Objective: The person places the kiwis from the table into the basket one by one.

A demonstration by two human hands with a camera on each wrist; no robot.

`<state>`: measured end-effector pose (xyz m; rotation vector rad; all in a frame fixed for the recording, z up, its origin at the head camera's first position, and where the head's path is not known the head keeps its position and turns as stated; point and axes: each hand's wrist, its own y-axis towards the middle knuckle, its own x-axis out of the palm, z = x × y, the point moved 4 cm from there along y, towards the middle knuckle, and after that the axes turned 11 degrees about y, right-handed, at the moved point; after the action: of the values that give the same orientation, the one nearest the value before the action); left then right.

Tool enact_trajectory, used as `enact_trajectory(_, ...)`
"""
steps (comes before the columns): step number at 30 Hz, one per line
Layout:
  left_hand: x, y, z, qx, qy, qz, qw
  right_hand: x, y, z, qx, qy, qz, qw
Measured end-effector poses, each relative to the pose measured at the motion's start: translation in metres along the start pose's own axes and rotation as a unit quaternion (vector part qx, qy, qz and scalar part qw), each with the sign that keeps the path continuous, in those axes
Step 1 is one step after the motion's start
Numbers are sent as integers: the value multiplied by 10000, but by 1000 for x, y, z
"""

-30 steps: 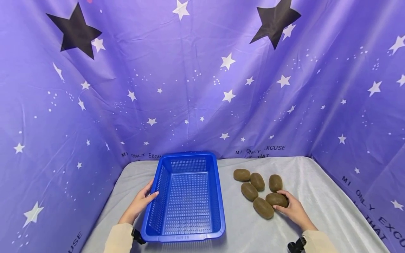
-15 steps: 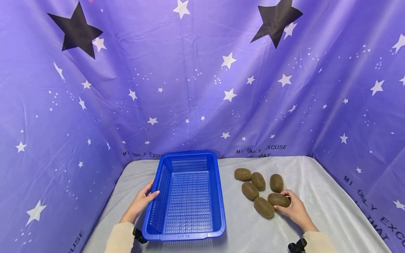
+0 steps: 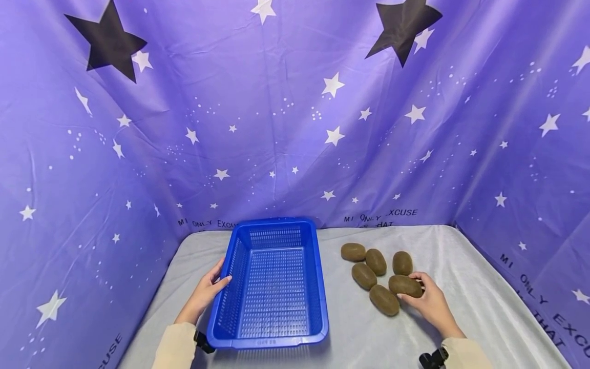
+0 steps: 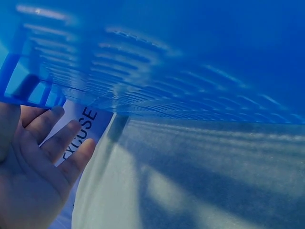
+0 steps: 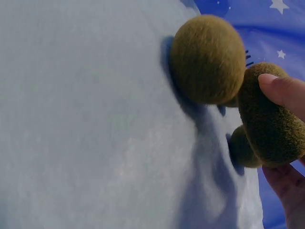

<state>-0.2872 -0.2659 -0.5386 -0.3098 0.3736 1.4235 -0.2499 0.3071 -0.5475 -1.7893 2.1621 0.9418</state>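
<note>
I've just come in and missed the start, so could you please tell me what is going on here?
A person is handling fruit at a table covered with a grey cloth. Their right hand grips one kiwifruit, with five other kiwifruit lying close by. Their left hand holds the left rim of a blue perforated basket, which is empty.

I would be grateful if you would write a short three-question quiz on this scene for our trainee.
1. How many kiwifruits show in the head view, counting the one in the right hand?
2. Choose: the left hand touches A) a kiwifruit, B) the blue basket, C) neither.
3. True or false: a kiwifruit lies inside the blue basket.

Key: 1. Six. 2. B. 3. False.
</note>
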Motion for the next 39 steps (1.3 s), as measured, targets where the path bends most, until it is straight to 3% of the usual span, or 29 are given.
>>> enact_trajectory(10,0,-2,2,-3,37,-68,10000,8,6,-21,-67,250,-76,9996)
enact_trajectory(17,0,-3,3,25,-19,-10,10000,16,9,-42,-182,696,-126,9973)
enact_trajectory(22,0,-2,3,102,-66,7,9999,26,12,-56,-361,953,-128,9947)
enact_trajectory(29,1,-2,4,58,-76,50,9999,44,13,-70,-250,1015,-221,9943)
enact_trajectory(37,0,-2,3,92,-33,-5,10000,55,9,-118,-606,1616,-518,9836)
enact_trajectory(39,0,-2,3,75,-5,22,10000,61,9,-122,-627,1685,-608,9818)
